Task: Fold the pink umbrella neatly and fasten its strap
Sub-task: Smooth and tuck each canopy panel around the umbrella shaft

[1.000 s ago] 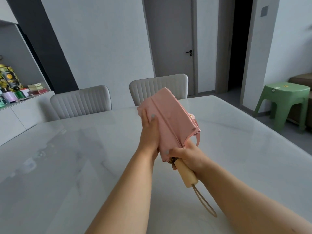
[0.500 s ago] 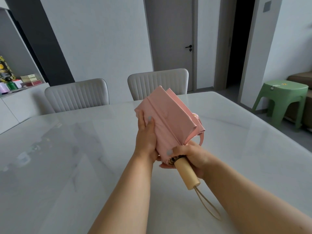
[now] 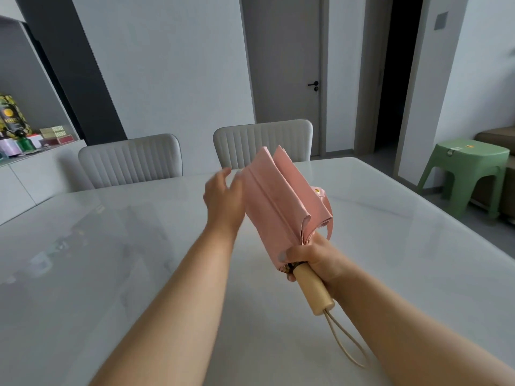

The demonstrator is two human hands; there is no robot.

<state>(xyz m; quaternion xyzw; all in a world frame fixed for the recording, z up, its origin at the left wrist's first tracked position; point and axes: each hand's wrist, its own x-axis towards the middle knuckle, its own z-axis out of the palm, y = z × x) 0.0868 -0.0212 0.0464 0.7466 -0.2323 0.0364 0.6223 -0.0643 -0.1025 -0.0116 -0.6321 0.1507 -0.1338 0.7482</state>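
While the right hand (image 3: 312, 256) grips the umbrella (image 3: 278, 199) at the base of its canopy, just above the wooden handle (image 3: 313, 291), the whole thing is held in the air over the table (image 3: 111, 260), clear of its surface. Its long axis runs from the handle, low and near the person, up and away to the canopy's far end, leaning a little to the left. The pink cloth lies in long flat pleats along that axis, loose and parted at the far end. A cord (image 3: 344, 341) loops down from the handle's butt. The strap (image 3: 326, 204) hangs unfastened on the canopy's right side, a small gold snap showing near its top.

The right fingers are curled tight around the gathered cloth, thumb laid across the front. The left hand (image 3: 223, 197) is at the canopy's left edge with fingers straight and slightly spread; it is blurred, and the fingertips seem to touch the nearest pleat, gripping nothing.

Two chairs (image 3: 131, 160) stand at the far side of the table, and a green stool (image 3: 468, 168) stands on the floor to the right.
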